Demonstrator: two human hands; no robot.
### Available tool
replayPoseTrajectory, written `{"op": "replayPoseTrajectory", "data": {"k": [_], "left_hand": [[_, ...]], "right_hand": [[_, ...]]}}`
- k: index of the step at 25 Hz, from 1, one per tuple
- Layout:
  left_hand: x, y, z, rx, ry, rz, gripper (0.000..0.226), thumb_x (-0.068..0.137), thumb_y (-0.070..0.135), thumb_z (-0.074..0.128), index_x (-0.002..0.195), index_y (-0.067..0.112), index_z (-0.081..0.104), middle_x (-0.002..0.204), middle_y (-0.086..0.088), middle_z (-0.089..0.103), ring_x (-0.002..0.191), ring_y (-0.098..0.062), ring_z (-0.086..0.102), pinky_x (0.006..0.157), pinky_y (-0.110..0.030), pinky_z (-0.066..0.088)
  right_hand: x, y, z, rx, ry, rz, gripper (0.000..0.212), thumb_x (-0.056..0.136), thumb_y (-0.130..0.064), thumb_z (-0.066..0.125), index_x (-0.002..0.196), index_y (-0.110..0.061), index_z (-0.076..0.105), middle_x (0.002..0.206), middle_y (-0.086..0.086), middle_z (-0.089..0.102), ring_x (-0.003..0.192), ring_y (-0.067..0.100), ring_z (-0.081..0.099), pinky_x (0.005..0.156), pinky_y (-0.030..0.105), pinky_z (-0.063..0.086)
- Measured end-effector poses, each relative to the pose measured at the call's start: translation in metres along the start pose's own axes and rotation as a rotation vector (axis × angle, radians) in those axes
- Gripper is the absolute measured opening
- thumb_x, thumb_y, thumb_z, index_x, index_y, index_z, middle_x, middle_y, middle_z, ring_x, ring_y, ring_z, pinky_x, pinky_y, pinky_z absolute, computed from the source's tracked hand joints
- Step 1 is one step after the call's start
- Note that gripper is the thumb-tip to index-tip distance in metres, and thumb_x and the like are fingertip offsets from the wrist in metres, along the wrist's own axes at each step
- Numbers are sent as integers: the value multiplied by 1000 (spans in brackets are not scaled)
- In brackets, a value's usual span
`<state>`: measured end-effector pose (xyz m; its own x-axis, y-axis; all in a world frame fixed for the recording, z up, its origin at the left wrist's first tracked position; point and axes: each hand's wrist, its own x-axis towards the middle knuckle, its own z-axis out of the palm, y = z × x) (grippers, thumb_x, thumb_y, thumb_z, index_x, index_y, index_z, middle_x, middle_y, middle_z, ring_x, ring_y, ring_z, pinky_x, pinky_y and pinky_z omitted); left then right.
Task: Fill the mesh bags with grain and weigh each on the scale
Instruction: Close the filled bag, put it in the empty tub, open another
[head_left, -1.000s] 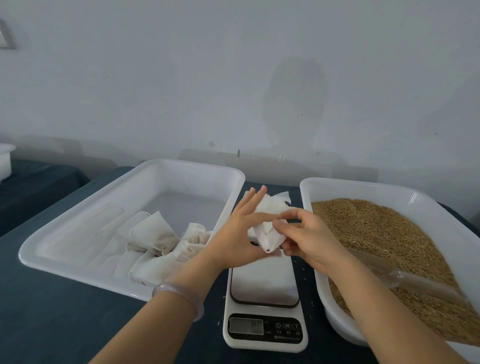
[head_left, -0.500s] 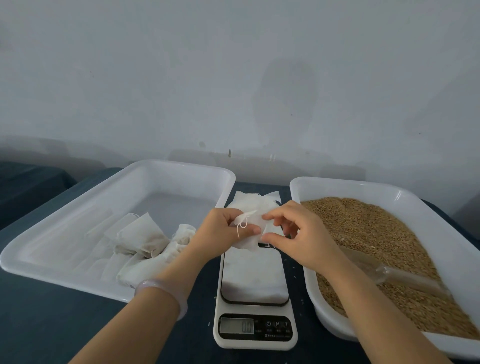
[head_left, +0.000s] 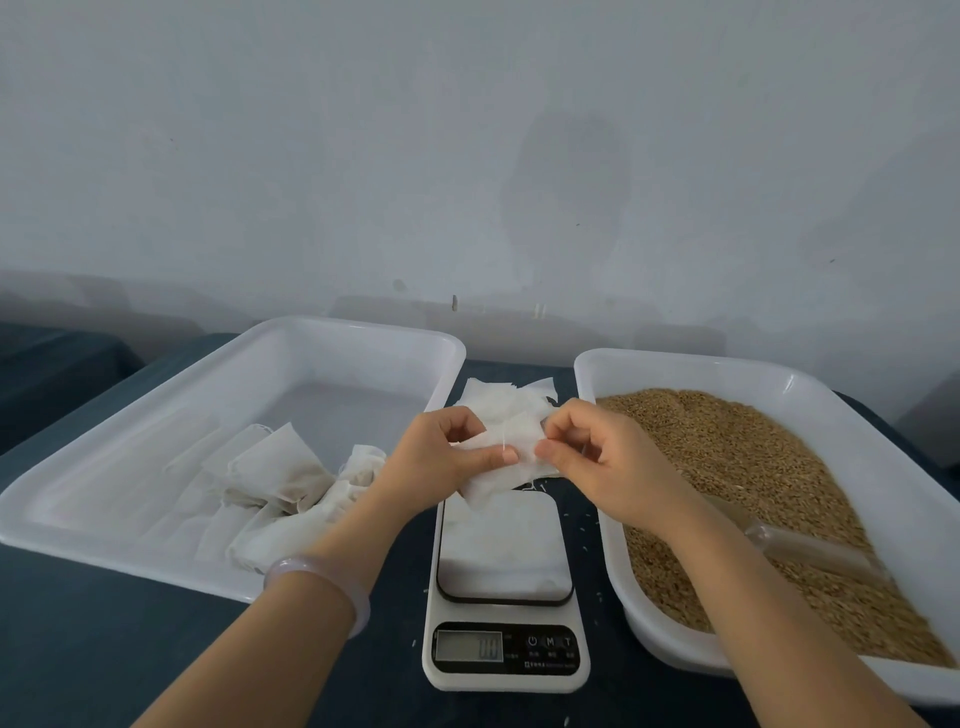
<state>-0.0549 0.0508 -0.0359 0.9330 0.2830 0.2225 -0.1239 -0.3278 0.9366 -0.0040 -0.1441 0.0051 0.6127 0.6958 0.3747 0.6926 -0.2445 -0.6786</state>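
Empty mesh bag (head_left: 493, 480) held just above the scale (head_left: 503, 551), left hand (head_left: 447, 457) and right hand (head_left: 597, 462) each pinching its top edge; looks light, limp and flimsy, best taken by the rim.

Two forearms (head_left: 291, 649) are pictured bare right up to the lower edge of the frame. A smooth, rounded bangle (head_left: 318, 584) of pale, milky lilac is worn on the wrist of the left hand (head_left: 441, 460). The nails of the right hand (head_left: 602, 462) are kept short.
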Motion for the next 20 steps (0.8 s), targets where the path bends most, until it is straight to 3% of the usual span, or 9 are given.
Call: {"op": "replayPoseTrajectory", "data": {"k": [2,4,6,8,11,13,15,18,20], "left_hand": [[0,0,0,-23,21,17,37,67,18,84,57,18,49,50,14,50,47,-2,48,42,-15,40],[-1,1,0,-44,1,29,37,71,17,81,52,23,50,48,13,50,44,-1,51,40,-15,42],[-3,3,1,-50,4,43,39,77,19,76,48,24,50,46,11,49,41,-4,51,39,-19,44],[-5,6,2,-71,33,58,36,78,31,72,51,19,50,47,9,49,41,-10,51,41,-24,45],[-10,17,-3,-122,33,95,31,69,38,76,69,13,58,69,1,62,63,-11,61,60,-23,50],[-9,30,-10,-73,-125,89,43,60,39,86,91,22,62,97,8,67,90,2,63,77,-14,49],[-5,46,-15,18,-393,9,72,49,45,80,114,31,53,119,13,60,113,4,55,95,-15,43],[0,63,-12,157,-661,-75,89,43,44,79,124,31,46,123,10,58,116,0,54,98,-18,42],[-1,66,-5,151,-781,-70,84,47,38,79,123,16,50,117,-5,62,109,-16,60,94,-29,48]], "right_hand": [[-1,1,-4,53,-81,92,9,90,-28,60,83,-26,54,70,-8,65,56,4,53,60,25,45],[-2,1,-6,92,-120,134,20,88,-28,63,96,-10,61,76,0,69,61,16,59,64,35,48],[-4,0,-9,78,-99,128,27,87,-25,64,83,2,60,60,-1,58,51,14,50,56,28,43],[-7,-1,-13,43,-64,147,31,90,-24,61,69,-2,56,51,-2,50,44,3,44,51,15,36],[-11,-6,-21,-13,-94,130,22,88,-25,63,73,-9,65,55,-3,56,47,4,46,52,13,36],[-14,-9,-25,-48,-118,85,13,87,-23,65,82,-14,72,61,-9,59,49,3,42,52,14,34],[-16,-13,-27,-77,-157,46,10,87,-23,65,85,-21,74,59,-18,56,49,3,41,51,12,33],[-18,-17,-26,-73,-253,-3,9,87,-23,66,87,-20,74,73,-4,64,60,15,50,56,16,35],[-19,-19,-25,-27,-304,-9,10,86,-22,67,87,-15,74,79,2,66,68,21,56,59,20,40]]}}
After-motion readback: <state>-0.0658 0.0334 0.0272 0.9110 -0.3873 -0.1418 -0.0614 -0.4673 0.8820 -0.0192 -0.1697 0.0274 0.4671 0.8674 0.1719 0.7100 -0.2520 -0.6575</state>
